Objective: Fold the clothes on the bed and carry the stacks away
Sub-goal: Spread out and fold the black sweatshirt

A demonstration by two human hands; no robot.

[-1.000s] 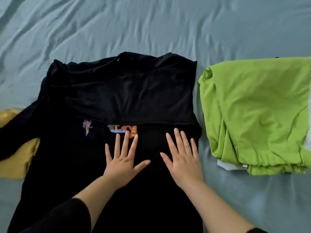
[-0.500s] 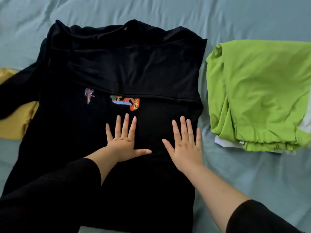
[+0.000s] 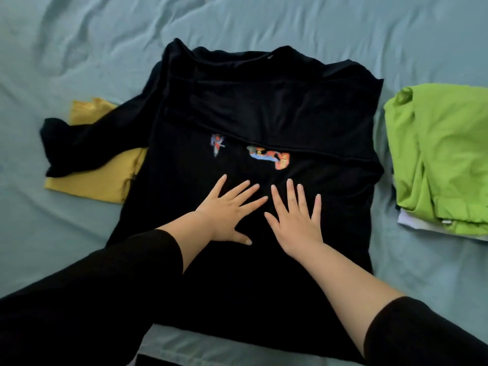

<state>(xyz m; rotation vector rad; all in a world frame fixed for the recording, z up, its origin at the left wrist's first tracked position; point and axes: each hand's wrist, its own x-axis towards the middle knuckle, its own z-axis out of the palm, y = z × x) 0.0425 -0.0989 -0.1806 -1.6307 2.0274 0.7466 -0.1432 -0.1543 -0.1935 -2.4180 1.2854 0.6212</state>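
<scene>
Both hands, left (image 3: 227, 211) and right (image 3: 297, 221), press flat, fingers spread, on the black shirt (image 3: 264, 109)

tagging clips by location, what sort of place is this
Probably a bedroom, though no walls show. A wrinkled blue-green sheet fills the view, a black shirt lies spread on it under the left hand and right hand, and a folded green garment sits beside it.
</scene>
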